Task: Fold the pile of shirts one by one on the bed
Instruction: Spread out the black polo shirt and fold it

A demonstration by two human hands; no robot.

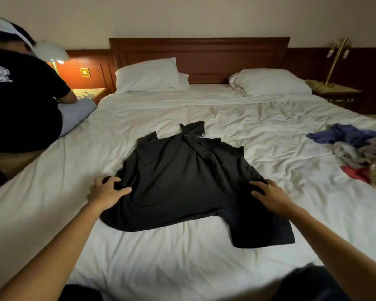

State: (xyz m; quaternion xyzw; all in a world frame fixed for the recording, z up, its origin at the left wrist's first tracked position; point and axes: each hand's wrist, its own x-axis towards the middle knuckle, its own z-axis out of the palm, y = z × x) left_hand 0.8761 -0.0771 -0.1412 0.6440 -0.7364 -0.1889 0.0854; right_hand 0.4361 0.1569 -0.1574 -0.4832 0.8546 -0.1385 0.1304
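Observation:
A black shirt [182, 181] lies spread on the white bed [258, 131], collar toward the headboard and one sleeve sticking out at the near right. My left hand [108, 191] is at the shirt's left edge, its fingers and thumb curled round a fold of the cloth. At the shirt's right edge my right hand [270, 194] lies on the fabric with its fingers spread and fairly straight. A pile of shirts [363, 153] in blue, grey, red and plaid sits at the bed's right edge.
Another person [20, 101] in a black T-shirt sits on the bed's left side, facing away. Two white pillows [148, 77] lie against the wooden headboard [200, 55]. A lit lamp [54, 55] stands at the left and a nightstand [334, 90] with a brass lamp at the right.

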